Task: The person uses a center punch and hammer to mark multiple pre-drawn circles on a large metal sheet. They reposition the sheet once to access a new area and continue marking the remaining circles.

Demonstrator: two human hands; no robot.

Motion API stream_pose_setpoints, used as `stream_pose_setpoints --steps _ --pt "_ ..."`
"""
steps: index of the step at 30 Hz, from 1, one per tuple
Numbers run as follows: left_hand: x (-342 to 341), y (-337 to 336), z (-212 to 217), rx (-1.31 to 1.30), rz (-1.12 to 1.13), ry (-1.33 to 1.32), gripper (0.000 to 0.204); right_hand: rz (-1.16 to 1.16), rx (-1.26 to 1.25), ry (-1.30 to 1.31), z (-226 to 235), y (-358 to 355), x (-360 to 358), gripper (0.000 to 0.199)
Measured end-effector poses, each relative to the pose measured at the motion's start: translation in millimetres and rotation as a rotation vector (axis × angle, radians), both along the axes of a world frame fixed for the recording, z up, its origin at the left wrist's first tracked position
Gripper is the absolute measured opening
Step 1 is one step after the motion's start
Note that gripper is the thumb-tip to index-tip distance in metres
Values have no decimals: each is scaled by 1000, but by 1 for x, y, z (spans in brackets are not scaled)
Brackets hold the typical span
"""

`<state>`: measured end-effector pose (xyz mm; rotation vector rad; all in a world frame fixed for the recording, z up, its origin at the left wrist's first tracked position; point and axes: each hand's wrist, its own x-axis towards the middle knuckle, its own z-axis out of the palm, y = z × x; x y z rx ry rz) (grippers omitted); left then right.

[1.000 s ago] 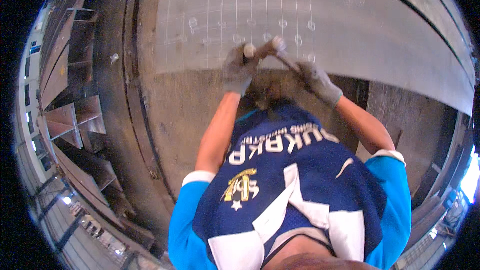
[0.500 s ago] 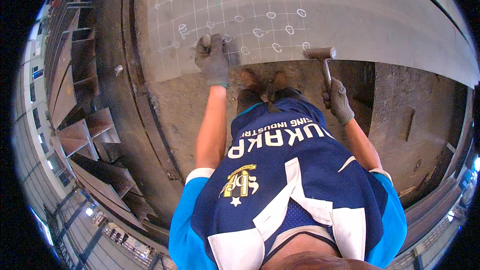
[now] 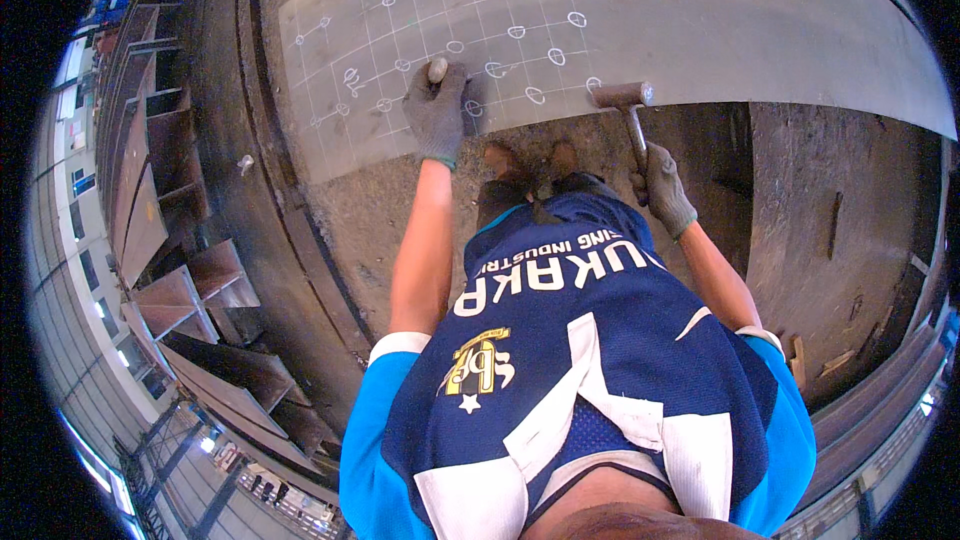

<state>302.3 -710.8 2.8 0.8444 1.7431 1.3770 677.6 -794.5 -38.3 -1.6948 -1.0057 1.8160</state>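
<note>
My left hand point(image 3: 437, 112), in a grey work glove, is closed around a short metal punch point(image 3: 438, 69). Only the punch's rounded top shows above the fingers; its lower end is hidden. Under that hand lies a flat grey steel plate point(image 3: 690, 40), marked with a chalk grid and several chalk circles. To the right, my gloved right hand point(image 3: 664, 188) grips the handle of a hammer point(image 3: 622, 94). The hammer's cylindrical head is over the near edge of the plate, beside a chalk circle point(image 3: 594, 85). Whether the head touches the plate I cannot tell.
My shoes point(image 3: 563, 155) stand on dirty ground close to the plate's near edge. Along the left run long dark steel beams point(image 3: 285, 180), with welded steel sections point(image 3: 175, 300) beyond them. Wood scraps point(image 3: 836, 363) lie at the lower right.
My left hand has shifted right across the chalk grid with the punch. The hammer keeps about the same place over the plate's edge, while the whole view has turned slightly.
</note>
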Motion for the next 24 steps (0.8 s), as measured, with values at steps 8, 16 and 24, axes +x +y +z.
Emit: stream_pose_setpoints --steps 8,16,24 --pt "-4 -41 10 -33 14 -31 23 10 26 -93 7 1 -6 42" --pt "2 -42 17 -75 3 5 27 55 10 0 7 6 -3 42" --pt "4 -37 19 -86 -37 73 27 0 135 -65 -43 -6 7 39"
